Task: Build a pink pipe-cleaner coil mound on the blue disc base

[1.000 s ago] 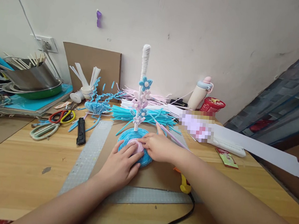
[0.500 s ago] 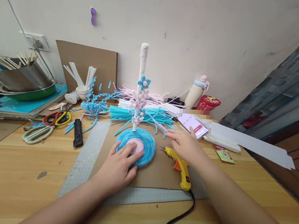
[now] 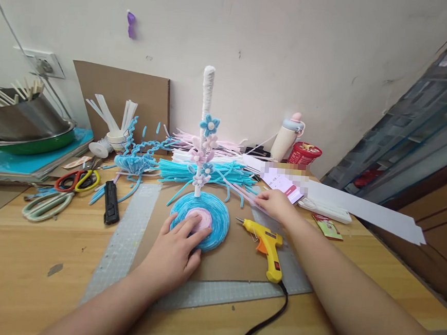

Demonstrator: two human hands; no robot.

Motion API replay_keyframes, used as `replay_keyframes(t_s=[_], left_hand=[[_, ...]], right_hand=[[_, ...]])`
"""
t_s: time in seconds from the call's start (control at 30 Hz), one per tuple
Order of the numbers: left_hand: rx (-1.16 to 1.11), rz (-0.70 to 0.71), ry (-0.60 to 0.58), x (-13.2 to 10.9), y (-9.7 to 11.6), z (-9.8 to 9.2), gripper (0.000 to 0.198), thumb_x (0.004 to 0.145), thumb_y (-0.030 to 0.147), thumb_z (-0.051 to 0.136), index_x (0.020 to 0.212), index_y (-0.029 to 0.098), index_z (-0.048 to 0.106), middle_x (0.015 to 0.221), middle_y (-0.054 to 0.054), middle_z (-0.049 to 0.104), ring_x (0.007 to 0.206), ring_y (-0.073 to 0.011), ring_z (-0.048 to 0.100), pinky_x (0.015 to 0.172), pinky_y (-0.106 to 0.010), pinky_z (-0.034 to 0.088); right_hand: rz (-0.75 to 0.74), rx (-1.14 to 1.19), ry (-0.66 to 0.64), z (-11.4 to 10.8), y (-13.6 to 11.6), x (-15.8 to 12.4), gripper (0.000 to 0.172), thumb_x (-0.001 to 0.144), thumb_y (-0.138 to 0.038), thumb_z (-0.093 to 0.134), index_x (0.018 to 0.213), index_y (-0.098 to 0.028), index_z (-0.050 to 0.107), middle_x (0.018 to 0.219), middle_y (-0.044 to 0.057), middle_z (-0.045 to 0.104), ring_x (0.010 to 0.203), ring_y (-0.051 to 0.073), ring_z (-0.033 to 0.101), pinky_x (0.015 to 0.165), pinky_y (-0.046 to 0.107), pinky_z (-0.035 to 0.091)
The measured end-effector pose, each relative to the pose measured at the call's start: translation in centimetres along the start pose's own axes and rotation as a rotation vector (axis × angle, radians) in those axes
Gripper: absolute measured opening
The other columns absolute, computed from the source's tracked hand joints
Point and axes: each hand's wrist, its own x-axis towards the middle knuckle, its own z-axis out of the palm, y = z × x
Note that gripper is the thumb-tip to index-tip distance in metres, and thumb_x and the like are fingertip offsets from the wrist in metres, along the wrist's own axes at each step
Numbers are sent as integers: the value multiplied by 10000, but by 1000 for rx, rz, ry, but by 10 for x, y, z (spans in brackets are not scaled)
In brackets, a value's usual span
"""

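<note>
Left hand [image 3: 179, 241] loosely spread, holding nothing, rests on blue-and-pink disc [image 3: 220, 221] at white stem [image 3: 207, 96]'s 6 o'clock, likely steadying it, while right hand [image 3: 277, 203] pinches pink strand [image 3: 242, 190] at disc's 2 o'clock, apparently controlling its end.

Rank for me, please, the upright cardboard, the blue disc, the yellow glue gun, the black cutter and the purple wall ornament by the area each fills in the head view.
Largest to smallest:
1. Upright cardboard
2. Blue disc, partly covered
3. Yellow glue gun
4. Black cutter
5. Purple wall ornament
</note>
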Motion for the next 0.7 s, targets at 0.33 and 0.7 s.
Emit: replay_keyframes(t_s=[0.33,0.7], left_hand=[[29,-3,-5,4,0,-2,487,839,197,453,1293,357,523,1399,-29,492,1289,-242,457,1150,-550,132],[-212,11,88,1,-15,-4,483,922,229,373,1405,260,374,1381,-61,539,1302,-227,455,1150,-561,119]], right_hand=[[32,277,281,-33,-12,-3,304,763,-431,572,736,-168,722,576,12,652,551,161,578,540,266,413],[-355,954,829,-98,-57,-121,238,850,-205,618,1058,-321,606,715,-39,617,475,115,510,461,258,418]])
